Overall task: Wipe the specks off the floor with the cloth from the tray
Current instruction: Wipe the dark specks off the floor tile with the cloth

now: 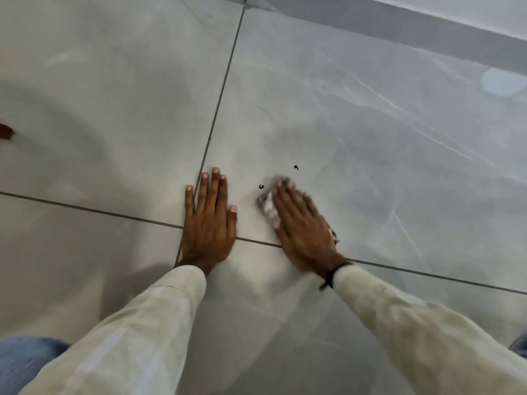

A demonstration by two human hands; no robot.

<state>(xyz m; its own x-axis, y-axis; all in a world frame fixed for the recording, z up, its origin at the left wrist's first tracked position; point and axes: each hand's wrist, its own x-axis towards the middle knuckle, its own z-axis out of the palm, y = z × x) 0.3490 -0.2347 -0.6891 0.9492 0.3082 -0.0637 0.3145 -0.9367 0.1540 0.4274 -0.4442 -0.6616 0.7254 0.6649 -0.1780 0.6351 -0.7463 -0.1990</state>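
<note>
Floor: large glossy pale-grey marble-look floor tiles (342,115) with thin dark grout lines; two grout lines cross just under the left hand.
Left hand: the left hand (209,215) lies flat on the tile, palm down, fingers stretched out and slightly spread, holding nothing; its little finger reaches across the grout line.
Right hand: the right hand (302,226) is pressed flat, palm down, on the cloth, fingers extended forward and to the left; it is blurred.
Cloth: a small crumpled white-and-grey cloth (266,205) sits on the floor beneath the right hand's fingers and palm, showing at the fingertips, along the thumb side and a little by the wrist side.
Specks: two small curled black specks lie on the same tile, one (261,187) just left of the cloth's front edge, the other (296,167) just beyond the fingertips, both apart from the cloth.
Sleeves: long cream-coloured fabric sleeves (159,317) cover both forearms to the wrists.
Wristband: a thin dark wristband (332,276) circles the right wrist at the cuff.
Far edge: a grey skirting strip (399,24) runs along the wall at upper right.
Left margin: a small brown object (5,132) is cut off by the frame; what it is cannot be told.
</note>
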